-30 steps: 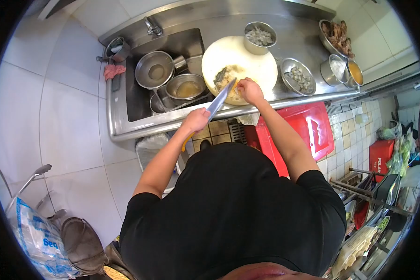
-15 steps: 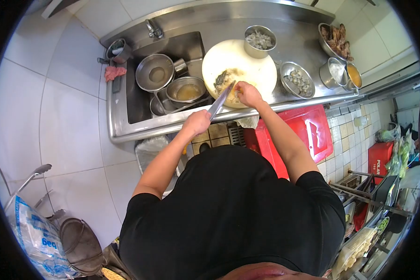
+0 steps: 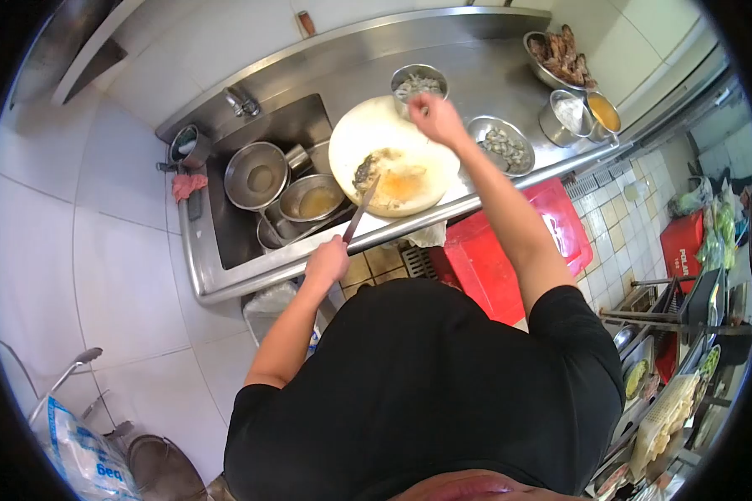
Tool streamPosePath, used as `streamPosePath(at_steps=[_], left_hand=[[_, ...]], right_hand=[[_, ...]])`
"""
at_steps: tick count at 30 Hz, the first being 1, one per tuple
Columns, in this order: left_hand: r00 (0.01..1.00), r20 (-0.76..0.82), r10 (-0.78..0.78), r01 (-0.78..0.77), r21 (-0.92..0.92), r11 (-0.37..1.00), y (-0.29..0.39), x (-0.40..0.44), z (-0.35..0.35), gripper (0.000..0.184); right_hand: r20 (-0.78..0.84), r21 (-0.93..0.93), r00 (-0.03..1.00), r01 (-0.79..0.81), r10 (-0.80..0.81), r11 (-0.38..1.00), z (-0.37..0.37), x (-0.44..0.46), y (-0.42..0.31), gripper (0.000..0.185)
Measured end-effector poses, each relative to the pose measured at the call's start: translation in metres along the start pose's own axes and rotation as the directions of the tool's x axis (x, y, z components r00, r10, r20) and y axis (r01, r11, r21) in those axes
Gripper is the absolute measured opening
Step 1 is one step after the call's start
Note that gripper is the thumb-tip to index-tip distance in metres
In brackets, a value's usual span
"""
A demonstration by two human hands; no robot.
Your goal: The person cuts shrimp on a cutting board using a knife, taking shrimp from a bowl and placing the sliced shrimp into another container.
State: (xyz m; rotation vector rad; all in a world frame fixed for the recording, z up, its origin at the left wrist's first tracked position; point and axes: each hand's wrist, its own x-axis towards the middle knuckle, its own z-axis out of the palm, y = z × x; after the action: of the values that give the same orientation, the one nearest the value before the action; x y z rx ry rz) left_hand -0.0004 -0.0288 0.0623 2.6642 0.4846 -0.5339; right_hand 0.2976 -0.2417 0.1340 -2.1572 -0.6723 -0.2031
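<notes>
My left hand (image 3: 327,260) grips the handle of a knife (image 3: 361,214), its blade tip resting over the near-left part of a round pale cutting board (image 3: 430,188). Beside the tip lie dark scraps (image 3: 366,170) and a wet orange-brown smear. Above the board's far right, my right hand (image 3: 437,118) is closed, fingertips at the near rim of a metal pot (image 3: 398,103) of greyish pieces that look like peeled shrimp. What the fingers hold, if anything, is too small to make out. To its right is a shallow metal bowl (image 3: 479,128) of shrimp-like pieces.
At left, a sink (image 3: 309,113) holds a strainer (image 3: 236,190) and metal bowls. A bowl of browned meat (image 3: 562,55), a container of white stuff (image 3: 568,113) and an orange-filled one (image 3: 603,111) stand at right. A red lid (image 3: 510,280) lies below the counter edge.
My right hand has moved from the board up and away to the metal pot. My left hand has drawn the knife back slightly, toward me. The camera view has shifted.
</notes>
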Motion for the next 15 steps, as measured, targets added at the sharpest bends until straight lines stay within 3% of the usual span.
streamPosePath(at_steps=[3, 6, 9, 10, 11, 14, 15], left_hand=[[1.000, -0.005, -0.023, 0.023, 0.009, 1.000, 0.005, -0.006, -0.001, 0.032], [0.999, 0.001, -0.042, 0.042, -0.005, 0.999, 0.006, -0.009, -0.001, 0.032], [0.996, 0.002, -0.090, 0.090, -0.025, 0.996, 0.004, -0.009, 0.008, 0.033], [0.996, -0.004, -0.084, 0.084, -0.040, 0.996, 0.002, -0.009, 0.013, 0.033], [0.997, -0.011, -0.078, 0.077, -0.055, 0.996, 0.001, -0.009, 0.018, 0.034], [0.997, -0.014, -0.071, 0.070, -0.068, 0.995, 0.000, -0.010, 0.025, 0.035], [0.997, -0.014, -0.077, 0.075, -0.066, 0.995, 0.001, -0.010, 0.025, 0.035]], right_hand=[[-0.121, -0.179, 0.986, 0.091, -0.114, 0.980, -0.053, 0.049, 0.011, 0.031], [-0.008, -0.374, 0.997, -0.074, 0.077, 0.925, -0.095, 0.068, 0.057, 0.032], [0.132, -0.645, 0.949, -0.136, 0.285, 0.752, -0.104, 0.052, 0.159, 0.031], [0.097, -0.637, 0.908, -0.258, 0.408, 0.726, -0.098, 0.037, 0.201, 0.030], [0.152, -0.718, 0.903, -0.179, 0.403, 0.672, -0.096, 0.018, 0.234, 0.032], [0.027, -0.548, 0.805, -0.484, 0.593, 0.682, -0.088, -0.046, 0.244, 0.044], [0.032, -0.546, 0.805, -0.482, 0.592, 0.685, -0.083, -0.055, 0.243, 0.044]])
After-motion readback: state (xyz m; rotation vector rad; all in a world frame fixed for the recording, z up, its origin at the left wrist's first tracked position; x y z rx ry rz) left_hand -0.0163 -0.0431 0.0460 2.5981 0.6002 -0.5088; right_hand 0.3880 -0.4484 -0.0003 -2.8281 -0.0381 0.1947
